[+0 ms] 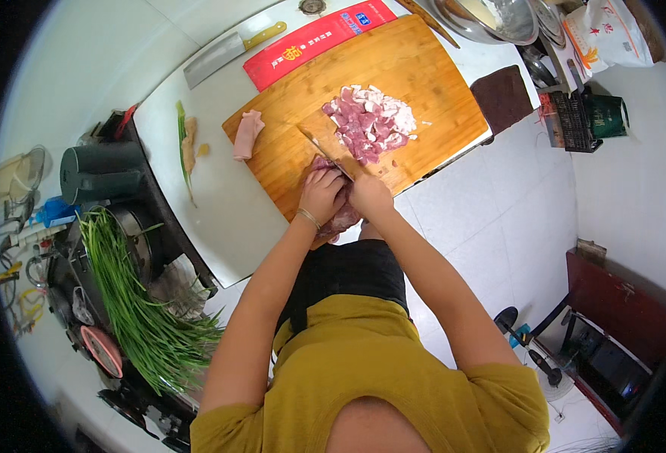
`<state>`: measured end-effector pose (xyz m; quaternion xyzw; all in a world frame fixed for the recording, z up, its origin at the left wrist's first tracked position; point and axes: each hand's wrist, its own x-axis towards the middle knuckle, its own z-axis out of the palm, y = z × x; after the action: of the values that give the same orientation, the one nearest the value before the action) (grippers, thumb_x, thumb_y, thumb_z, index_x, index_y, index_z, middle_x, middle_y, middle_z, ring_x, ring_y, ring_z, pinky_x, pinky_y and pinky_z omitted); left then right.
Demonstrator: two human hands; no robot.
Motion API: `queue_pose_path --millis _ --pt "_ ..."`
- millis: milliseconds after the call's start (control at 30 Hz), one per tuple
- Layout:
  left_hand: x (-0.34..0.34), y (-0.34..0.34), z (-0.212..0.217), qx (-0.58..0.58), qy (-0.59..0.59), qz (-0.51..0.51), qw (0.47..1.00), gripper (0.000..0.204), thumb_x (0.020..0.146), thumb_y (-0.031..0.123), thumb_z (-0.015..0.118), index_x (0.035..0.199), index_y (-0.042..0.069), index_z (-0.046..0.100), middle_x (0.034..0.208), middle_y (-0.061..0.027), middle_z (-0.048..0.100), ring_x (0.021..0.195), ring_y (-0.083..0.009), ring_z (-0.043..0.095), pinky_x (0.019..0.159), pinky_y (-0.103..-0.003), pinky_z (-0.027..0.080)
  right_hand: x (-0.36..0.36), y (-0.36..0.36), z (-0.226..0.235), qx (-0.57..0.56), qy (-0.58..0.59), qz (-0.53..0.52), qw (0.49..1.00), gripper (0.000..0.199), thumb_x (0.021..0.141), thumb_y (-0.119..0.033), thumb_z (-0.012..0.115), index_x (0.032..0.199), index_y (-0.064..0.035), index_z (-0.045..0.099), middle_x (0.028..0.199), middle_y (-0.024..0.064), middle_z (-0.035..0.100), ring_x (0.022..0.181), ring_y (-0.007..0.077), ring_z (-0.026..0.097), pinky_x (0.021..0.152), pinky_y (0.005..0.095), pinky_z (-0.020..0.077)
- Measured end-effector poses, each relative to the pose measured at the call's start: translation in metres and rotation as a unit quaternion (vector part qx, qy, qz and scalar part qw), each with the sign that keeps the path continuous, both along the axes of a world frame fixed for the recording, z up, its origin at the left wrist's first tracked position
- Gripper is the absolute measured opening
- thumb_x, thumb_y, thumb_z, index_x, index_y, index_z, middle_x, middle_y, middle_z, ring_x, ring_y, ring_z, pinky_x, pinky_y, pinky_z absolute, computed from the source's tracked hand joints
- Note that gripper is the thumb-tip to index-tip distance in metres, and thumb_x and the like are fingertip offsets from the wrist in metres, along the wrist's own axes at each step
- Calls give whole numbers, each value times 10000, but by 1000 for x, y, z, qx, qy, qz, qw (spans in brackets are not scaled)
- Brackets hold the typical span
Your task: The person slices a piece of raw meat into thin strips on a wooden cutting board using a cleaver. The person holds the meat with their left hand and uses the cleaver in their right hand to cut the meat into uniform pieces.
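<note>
My right hand point(371, 198) is closed around the handle of a knife point(320, 145), whose blade points up and left across the board. My left hand point(321, 196) presses on a piece of raw meat point(342, 219) at the near edge of the wooden cutting board point(431, 83); its fingers rest on the meat beside the knife. Just beyond the knife lies a pile of cut raw meat pieces point(371, 121), pink with white fat. A pale pink strip that looks like pork skin point(248, 136) sits at the board's left edge.
A cleaver point(216, 60) and a flat red package point(314, 45) lie behind the board. Green onion point(182, 136) and ginger point(189, 147) are on the white table at left. Metal bowls point(499, 19) stand far right; a heap of long green vegetables point(137, 302) is at lower left.
</note>
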<state>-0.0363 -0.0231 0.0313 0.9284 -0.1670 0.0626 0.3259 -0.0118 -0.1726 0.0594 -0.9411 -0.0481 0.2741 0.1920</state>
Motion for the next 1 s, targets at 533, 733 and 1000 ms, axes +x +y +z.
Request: queue_pose_path --millis 533,733,1000 --pt "0 7 -3 -2 20 -18 1000 263 656 152 670 899 66 620 991 -75 573 984 -280 521 887 -409 396 -13 -8 4 19 14 -17 1000 228 822 -157 537 945 29 585 853 255 649 790 409 646 673 485 516" --pt "-1 4 -6 1 11 -15 1000 220 667 186 660 861 85 634 970 -48 577 970 -245 522 882 -388 392 -5 -8 9 19 10 -1 1000 244 787 -136 563 964 31 575 825 252 648 791 405 647 655 493 517" --pt "-2 7 -10 10 7 -11 1000 227 666 179 656 870 81 636 974 -56 571 971 -252 518 893 -394 385 -26 -25 5 -25 51 -2 998 301 799 -189 565 1033 0 570 906 239 640 823 398 638 715 505 511"
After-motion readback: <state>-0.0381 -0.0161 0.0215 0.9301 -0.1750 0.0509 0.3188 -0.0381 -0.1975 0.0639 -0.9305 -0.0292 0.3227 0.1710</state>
